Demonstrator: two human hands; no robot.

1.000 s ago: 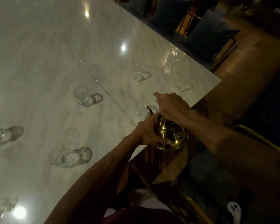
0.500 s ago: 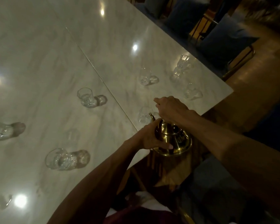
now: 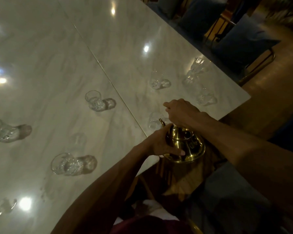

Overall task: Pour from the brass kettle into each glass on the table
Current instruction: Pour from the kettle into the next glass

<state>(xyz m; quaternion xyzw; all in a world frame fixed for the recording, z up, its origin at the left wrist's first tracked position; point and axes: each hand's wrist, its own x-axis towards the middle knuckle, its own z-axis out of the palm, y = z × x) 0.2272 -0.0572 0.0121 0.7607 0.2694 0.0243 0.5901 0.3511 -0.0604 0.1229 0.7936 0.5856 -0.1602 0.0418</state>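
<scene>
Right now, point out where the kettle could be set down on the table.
Bare marble lies between the seam and the near-left glass, and across the far middle. Crowded: the right end, where four glasses cluster beyond the brass kettle.

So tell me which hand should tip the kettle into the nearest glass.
The right hand: it grips the kettle from above, probably by the handle, with the spout aimed at the nearest glass. The left hand only steadies the kettle's side.
</scene>
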